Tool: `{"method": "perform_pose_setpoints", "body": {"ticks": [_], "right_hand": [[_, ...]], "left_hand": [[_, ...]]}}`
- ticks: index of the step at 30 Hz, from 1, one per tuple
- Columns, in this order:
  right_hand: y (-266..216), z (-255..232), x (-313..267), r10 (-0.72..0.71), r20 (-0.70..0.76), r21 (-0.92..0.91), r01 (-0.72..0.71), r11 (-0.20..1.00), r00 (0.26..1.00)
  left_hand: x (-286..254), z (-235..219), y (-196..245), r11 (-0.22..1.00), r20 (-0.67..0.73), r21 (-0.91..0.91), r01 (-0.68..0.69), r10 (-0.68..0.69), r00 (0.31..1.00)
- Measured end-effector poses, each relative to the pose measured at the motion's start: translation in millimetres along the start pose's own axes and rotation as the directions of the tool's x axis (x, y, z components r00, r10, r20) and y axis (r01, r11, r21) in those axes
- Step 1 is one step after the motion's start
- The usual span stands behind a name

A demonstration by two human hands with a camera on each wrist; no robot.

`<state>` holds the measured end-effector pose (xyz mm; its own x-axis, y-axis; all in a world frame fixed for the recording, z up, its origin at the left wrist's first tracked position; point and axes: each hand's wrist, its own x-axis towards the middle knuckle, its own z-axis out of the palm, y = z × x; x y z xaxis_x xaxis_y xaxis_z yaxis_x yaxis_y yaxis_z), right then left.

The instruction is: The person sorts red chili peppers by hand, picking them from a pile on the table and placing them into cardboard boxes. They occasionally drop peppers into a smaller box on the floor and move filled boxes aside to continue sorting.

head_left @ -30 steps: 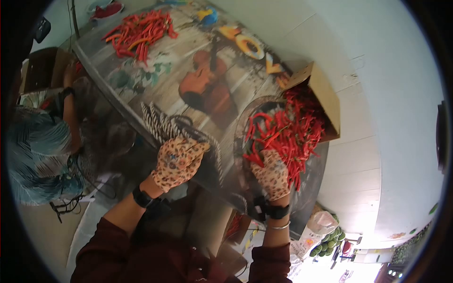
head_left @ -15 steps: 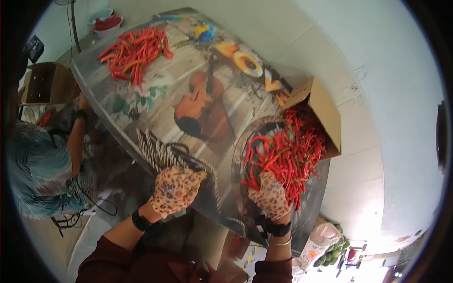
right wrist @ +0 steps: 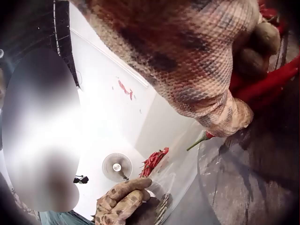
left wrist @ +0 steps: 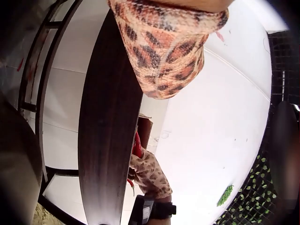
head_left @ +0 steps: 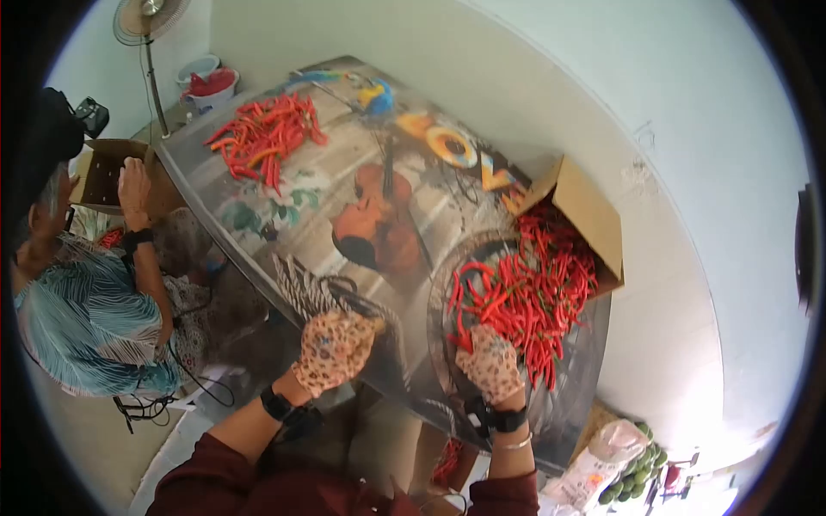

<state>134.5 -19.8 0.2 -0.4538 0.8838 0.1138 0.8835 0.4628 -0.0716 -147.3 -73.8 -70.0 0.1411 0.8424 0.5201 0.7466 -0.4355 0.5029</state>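
In the head view my right hand (head_left: pixel 492 368), in a leopard-print glove, is at the near left side of a heap of red chili peppers (head_left: pixel 542 297). Its fingers curl round a red chili pepper (right wrist: pixel 276 84), seen close up in the right wrist view, where a green stem (right wrist: pixel 199 141) pokes out below the hand. My left hand (head_left: pixel 335 348), gloved alike, rests at the table's near edge beside the printed rope. Its fingers are loosely bent in the right wrist view, with nothing visible in them.
A tipped cardboard box (head_left: pixel 589 219) spills the heap onto the printed tabletop (head_left: pixel 456 202). A smaller chili pile (head_left: pixel 271 138) lies at the far left. Another person (head_left: pixel 99 297) sits at the left by a second box (head_left: pixel 107 176). Behind are a fan (head_left: pixel 151 13) and basins (head_left: pixel 211 90).
The head view has tilted up, so the table sits lower and the fan shows. The person at left has raised a hand by the box. My hands keep their places at the table.
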Motion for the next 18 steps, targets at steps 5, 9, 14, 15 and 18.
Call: {"method": "perform_pose_setpoints", "body": {"ticks": [5,9,14,15,18], "right_hand": [[-6.9,-12.8,-5.4,0.087,0.036,0.248,-0.094,0.964,0.996],[-6.9,-19.7,-10.4,0.149,0.042,0.266,-0.155,0.951,0.988],[8.0,-30.1,-37.1,0.049,-0.06,0.378,-0.023,0.926,0.997],[12.9,-30.3,-46.3,0.072,-0.069,0.375,-0.041,0.926,0.995],[15.7,-33.7,-70.0,0.313,0.162,0.583,-0.347,0.735,0.936]], "left_hand": [[17.3,-16.1,16.8,1.0,-0.129,-0.029,-0.004,0.0,0.992],[14.7,-17.2,18.9,1.0,-0.14,-0.016,-0.01,0.008,0.99],[9.5,-7.3,12.2,1.0,-0.082,0.025,-0.01,0.012,0.997],[11.1,-8.4,14.1,0.999,-0.073,0.015,-0.032,0.033,0.997],[14.6,-12.9,22.3,0.998,-0.093,0.056,0.006,0.0,0.996]]}}
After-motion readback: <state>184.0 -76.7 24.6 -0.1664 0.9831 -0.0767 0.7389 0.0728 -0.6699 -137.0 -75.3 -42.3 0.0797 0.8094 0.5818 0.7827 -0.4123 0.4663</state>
